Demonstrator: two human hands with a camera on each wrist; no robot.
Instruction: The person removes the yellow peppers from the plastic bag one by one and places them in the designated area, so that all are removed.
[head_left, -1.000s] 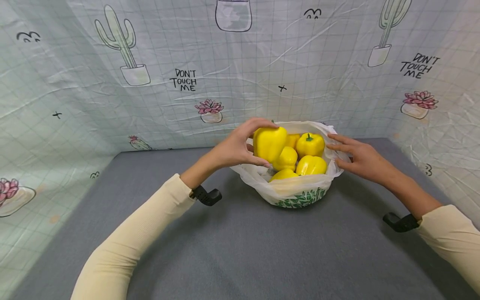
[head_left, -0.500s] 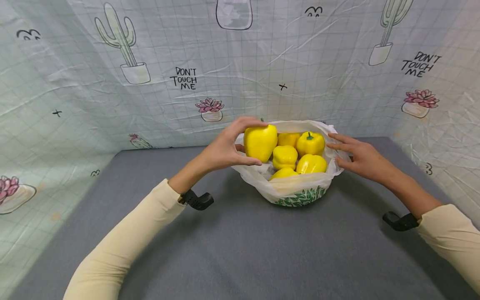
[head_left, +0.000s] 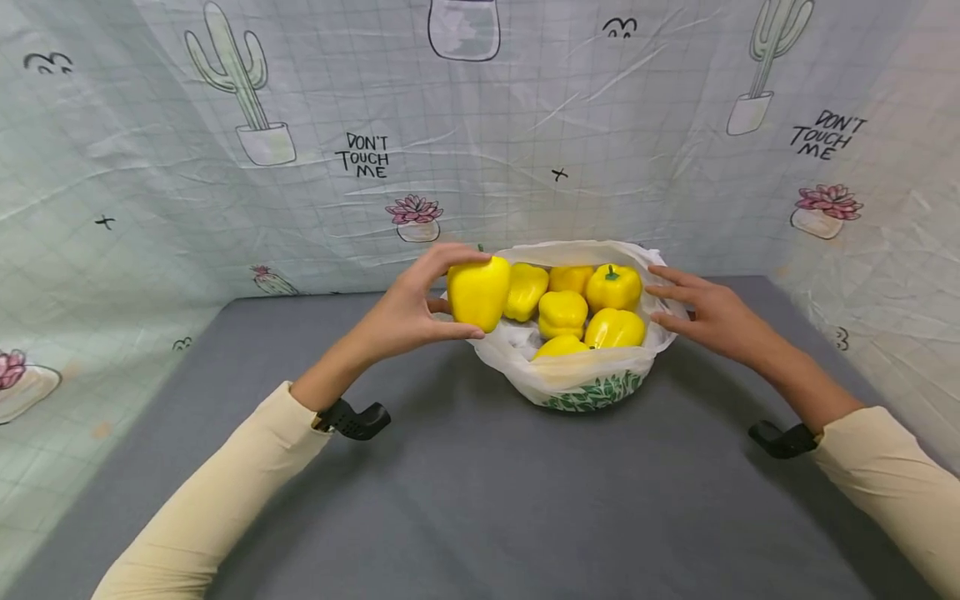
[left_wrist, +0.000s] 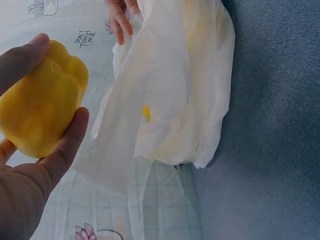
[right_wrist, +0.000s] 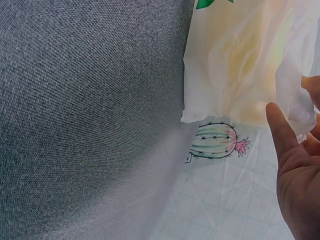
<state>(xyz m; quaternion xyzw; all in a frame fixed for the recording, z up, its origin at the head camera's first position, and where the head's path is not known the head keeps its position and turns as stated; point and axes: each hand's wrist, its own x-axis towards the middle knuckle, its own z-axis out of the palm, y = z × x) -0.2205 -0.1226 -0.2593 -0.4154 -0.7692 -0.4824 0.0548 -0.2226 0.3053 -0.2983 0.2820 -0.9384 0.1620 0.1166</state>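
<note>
My left hand (head_left: 401, 312) grips a yellow bell pepper (head_left: 478, 293) between thumb and fingers, above the left rim of a white plastic bag (head_left: 525, 372). The left wrist view shows this bell pepper (left_wrist: 45, 102) apart from the bag. Several more yellow bell peppers (head_left: 562, 313) lie inside the bag, whose mouth is spread wide. On the opposite side, my right hand (head_left: 723, 318) has its fingers extended at the bag's right rim. The right wrist view shows the thumb (right_wrist: 281, 127) stretched against the bag's outside, with the other fingers partly cut off.
The bag stands on a grey cloth-covered table (head_left: 510, 500), near its back edge. Behind and at the sides hangs a pale sheet (head_left: 495, 150) printed with cacti and lettering. Crumpled clear plastic (head_left: 517, 337) shows inside the bag.
My left hand has carried the bell pepper leftward, from over the bag to its left rim, uncovering another bell pepper inside. My right hand has stayed at the right rim.
</note>
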